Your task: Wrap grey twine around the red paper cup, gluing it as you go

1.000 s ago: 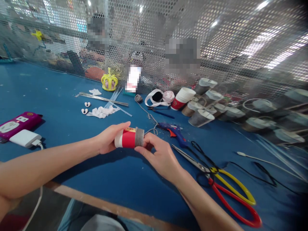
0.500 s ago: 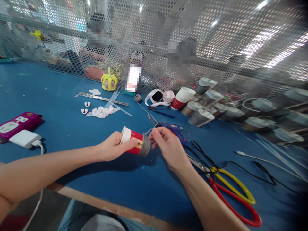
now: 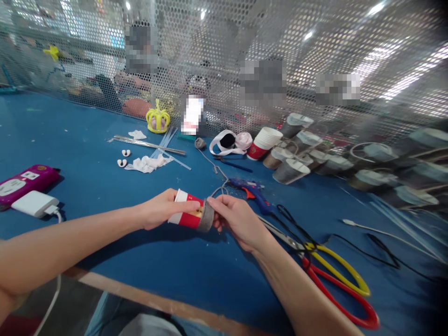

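My left hand grips a red and white paper cup lying on its side in the air, thumb along its wall. Grey cord is wound in a band around the cup's base end. At that end my right hand is closed, thumb and fingers pinching the cord against the band; the fingertips are partly hidden. A loose strand runs back over the table to a small grey cord ball. Just behind my right hand lies a blue glue gun.
Large scissors with red and yellow handles lie by my right forearm. Several cord-wrapped cups and a stack of paper cups stand at the back right. A purple power strip is at left. Perforated mesh borders the table.
My right hand has moved left, from just off the cup onto its corded base end. The cup has tilted slightly and shifted a little left in my left hand.
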The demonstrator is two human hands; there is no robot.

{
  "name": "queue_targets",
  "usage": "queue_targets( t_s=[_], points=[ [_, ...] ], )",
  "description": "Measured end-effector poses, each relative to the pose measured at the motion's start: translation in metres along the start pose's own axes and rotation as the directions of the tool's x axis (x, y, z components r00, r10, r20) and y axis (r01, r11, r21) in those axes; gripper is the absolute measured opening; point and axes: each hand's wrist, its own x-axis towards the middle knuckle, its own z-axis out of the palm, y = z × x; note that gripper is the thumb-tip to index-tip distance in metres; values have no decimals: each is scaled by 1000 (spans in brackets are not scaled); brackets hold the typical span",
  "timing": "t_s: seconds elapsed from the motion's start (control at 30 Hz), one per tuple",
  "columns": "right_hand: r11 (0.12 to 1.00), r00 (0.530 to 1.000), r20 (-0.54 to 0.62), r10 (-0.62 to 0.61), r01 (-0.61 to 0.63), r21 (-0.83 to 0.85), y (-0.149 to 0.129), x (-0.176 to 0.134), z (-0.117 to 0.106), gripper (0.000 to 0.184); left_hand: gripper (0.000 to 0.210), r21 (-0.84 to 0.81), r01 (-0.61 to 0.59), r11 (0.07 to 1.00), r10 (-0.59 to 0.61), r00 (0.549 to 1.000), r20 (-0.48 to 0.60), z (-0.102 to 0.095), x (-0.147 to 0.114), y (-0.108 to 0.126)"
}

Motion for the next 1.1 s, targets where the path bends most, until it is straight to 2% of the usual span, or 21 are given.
queue_targets(
  t_s=[0.07, 0.2, 0.3, 0.5, 0.6, 0.7, 0.8, 0.9, 1.03, 1.1],
  points=[
    [996, 999, -25, -45, 43, -74, 0, 1, -2, 32, 26, 50, -48, 998, 46, 999, 27, 0, 0, 1],
    [957, 962, -160, -220, 181, -226, 1, 4, -5, 33, 23, 344, -152, 926, 126, 987, 96, 0, -3, 2],
    [948, 963, -129, -238, 201, -246, 2, 5, -5, 41, 22, 435, -156, 887, 119, 987, 112, -1, -4, 4],
    [983, 985, -51, -166, 161, -83, -3, 2, -2, 51, 21, 408, -114, 906, 62, 988, 138, -1, -3, 4],
    [981, 982, -3, -188, 188, -42, -6, -1, -2, 52, 23, 378, -101, 920, 61, 991, 117, -2, -3, 3],
    [957, 957, 84, -278, 283, -62, -8, -5, 0, 52, 27, 380, -88, 921, 56, 994, 93, -2, -3, 0],
    [908, 905, 196, -377, 404, -116, -10, -10, 1, 52, 30, 336, -78, 939, 56, 996, 74, -2, -1, -5],
    [872, 865, 271, -423, 470, -140, -12, -15, 3, 52, 32, 264, -51, 963, 47, 999, 21, 0, 1, -10],
    [870, 845, 307, -438, 485, -91, -12, -16, 9, 52, 32, 242, -7, 970, 32, 994, -103, 3, 3, -13],
    [876, 859, 260, -440, 475, -88, -11, -14, 9, 48, 30, 214, 7, 977, 22, 991, -131, 5, 4, -13]
  ],
)
